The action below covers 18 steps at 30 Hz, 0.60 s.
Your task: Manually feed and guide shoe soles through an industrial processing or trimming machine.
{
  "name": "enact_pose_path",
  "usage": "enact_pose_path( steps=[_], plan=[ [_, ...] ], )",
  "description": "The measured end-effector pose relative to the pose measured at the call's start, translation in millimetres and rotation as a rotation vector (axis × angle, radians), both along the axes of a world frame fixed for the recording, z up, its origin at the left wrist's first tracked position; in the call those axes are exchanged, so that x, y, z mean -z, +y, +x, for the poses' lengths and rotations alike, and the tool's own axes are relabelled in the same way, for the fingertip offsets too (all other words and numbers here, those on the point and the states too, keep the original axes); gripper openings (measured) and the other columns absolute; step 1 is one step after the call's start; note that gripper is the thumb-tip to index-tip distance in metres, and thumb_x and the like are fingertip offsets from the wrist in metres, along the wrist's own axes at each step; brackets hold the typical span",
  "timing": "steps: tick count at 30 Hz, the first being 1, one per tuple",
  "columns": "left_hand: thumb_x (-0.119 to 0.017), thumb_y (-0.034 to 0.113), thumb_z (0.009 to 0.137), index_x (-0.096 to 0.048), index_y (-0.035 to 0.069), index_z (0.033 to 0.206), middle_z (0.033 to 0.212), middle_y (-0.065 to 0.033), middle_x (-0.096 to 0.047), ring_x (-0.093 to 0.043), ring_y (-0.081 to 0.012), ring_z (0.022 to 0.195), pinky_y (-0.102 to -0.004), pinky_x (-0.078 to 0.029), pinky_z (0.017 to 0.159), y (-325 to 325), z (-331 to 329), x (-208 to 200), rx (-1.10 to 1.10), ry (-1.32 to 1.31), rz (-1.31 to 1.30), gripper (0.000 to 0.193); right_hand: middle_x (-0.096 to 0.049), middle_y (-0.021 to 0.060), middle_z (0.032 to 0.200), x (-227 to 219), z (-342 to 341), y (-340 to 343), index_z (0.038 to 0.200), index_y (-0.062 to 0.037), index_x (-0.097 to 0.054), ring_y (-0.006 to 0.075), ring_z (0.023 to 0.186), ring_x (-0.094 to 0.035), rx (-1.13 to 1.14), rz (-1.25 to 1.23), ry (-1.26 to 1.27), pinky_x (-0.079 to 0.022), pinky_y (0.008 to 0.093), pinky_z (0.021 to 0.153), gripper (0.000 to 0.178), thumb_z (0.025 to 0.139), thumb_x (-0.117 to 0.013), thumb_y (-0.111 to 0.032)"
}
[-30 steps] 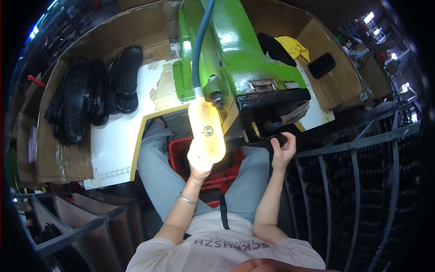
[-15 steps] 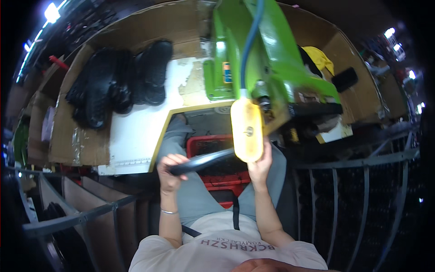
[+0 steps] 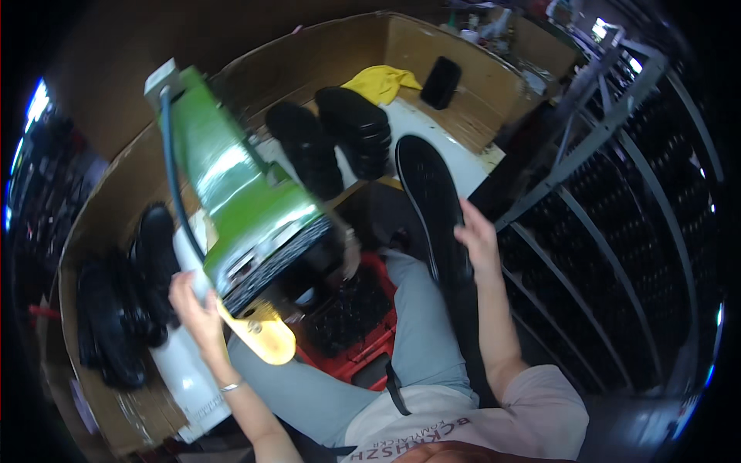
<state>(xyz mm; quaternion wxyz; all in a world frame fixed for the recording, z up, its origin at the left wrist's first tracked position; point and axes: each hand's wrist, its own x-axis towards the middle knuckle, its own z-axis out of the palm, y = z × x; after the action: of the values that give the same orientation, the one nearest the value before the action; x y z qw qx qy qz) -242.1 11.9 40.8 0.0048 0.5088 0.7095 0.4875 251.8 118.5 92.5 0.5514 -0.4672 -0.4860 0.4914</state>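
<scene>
A long black shoe sole [image 3: 429, 197] is held by its right edge in my right hand [image 3: 480, 238], beyond my right knee. My left hand [image 3: 199, 312] is raised beside the yellow lamp [image 3: 264, 333], close to the blue-grey cable; its fingers are apart and I see nothing in them. The lamp hangs at the near end of a green machine [image 3: 231, 177]. Two groups of black soles lie on the white worktop: one pile [image 3: 112, 316] left of the machine, another stack [image 3: 353, 131] behind it to the right.
Cardboard walls [image 3: 309, 58] surround the worktop. A yellow cloth [image 3: 382, 83] and a black phone-like slab [image 3: 441, 82] lie at the back right. Below the machine sits a red crate [image 3: 384, 351] with black scraps. A metal rack [image 3: 575, 193] stands at my right.
My view has turned to the right. The sole has passed from my left side to the far right, now in my right hand. My left hand has come off it, up beside the lamp.
</scene>
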Motion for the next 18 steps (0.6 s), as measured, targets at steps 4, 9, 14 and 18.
enact_pose_path(
  steps=[4,9,14,18],
  plan=[
    [-0.070,0.010,0.074,-0.056,0.007,0.118,0.126,-0.0103,-0.051,-0.045,-0.0298,0.122,-0.0468,-0.032,0.105,9.5,-134.2,50.0,-0.384,0.879,-0.552,0.046,-0.048,0.0170,0.137,29.2,45.3,126.0,0.138,0.0102,-0.034,0.0204,0.125,-0.048,0.107,0.021,-0.037,-0.035,0.0282,0.102,0.056,0.084,-0.048,0.008],
    [-0.059,0.017,0.076,-0.057,0.008,0.085,0.084,-0.0090,-0.048,-0.050,-0.0278,0.087,-0.0412,-0.042,0.084,43.6,-41.1,-6.4,-0.206,0.810,-0.222,0.013,-0.060,0.0184,0.117,81.5,104.3,182.1,0.120,0.0031,-0.056,0.0270,0.105,-0.058,0.389,-0.001,-0.435,-0.041,0.0320,0.094,0.040,0.081,-0.059,-0.004],
    [-0.061,0.011,0.073,-0.055,0.006,0.079,0.078,-0.0107,-0.050,-0.051,-0.0291,0.079,-0.0374,-0.042,0.079,12.5,-24.1,-28.7,-0.181,0.735,-0.126,0.010,-0.053,0.0209,0.119,99.5,41.1,117.0,0.112,0.0000,-0.059,0.0356,0.115,-0.049,0.674,0.556,-0.744,-0.037,0.0420,0.099,0.031,0.082,-0.062,-0.009],
    [-0.059,-0.008,0.074,-0.048,0.000,0.074,0.075,-0.0077,-0.046,-0.047,-0.0217,0.070,-0.0305,-0.041,0.068,-42.2,4.6,-49.8,-0.108,0.218,0.194,0.013,-0.058,0.0168,0.106,86.6,-13.0,20.7,0.093,-0.0016,-0.064,0.0331,0.102,-0.055,0.425,0.612,-0.673,-0.044,0.0396,0.088,0.014,0.080,-0.060,0.001]
  ],
)
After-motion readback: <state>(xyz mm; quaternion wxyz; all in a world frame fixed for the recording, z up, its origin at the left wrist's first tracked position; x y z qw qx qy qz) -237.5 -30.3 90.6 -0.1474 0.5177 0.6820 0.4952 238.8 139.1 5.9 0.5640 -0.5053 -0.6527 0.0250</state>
